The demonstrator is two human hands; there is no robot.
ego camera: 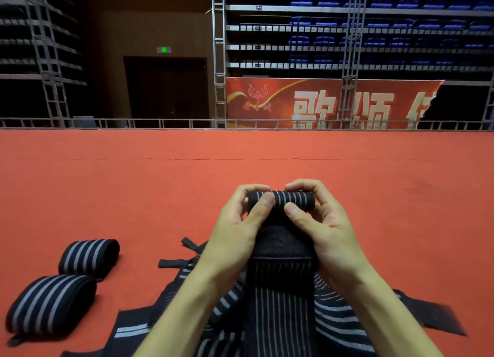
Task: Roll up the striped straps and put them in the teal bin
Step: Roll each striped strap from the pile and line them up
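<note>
Left hand [236, 229] and right hand [327, 224] pinch a half-rolled striped strap [295, 199].

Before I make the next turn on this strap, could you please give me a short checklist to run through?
1. Grip: left hand and right hand both pinch the half-rolled strap: ok.
2. Roll shape: the stripes line up and the ends look even: ok.
3. Unrolled tail runs straight back toward you: ok.
4. Tail free of the loose straps: it lies on top of the pile, touching it: not ok.
5. Two finished rolls binned: they lie on the red carpet: not ok.
6. Teal bin within reach: not in view: cannot tell.
</note>
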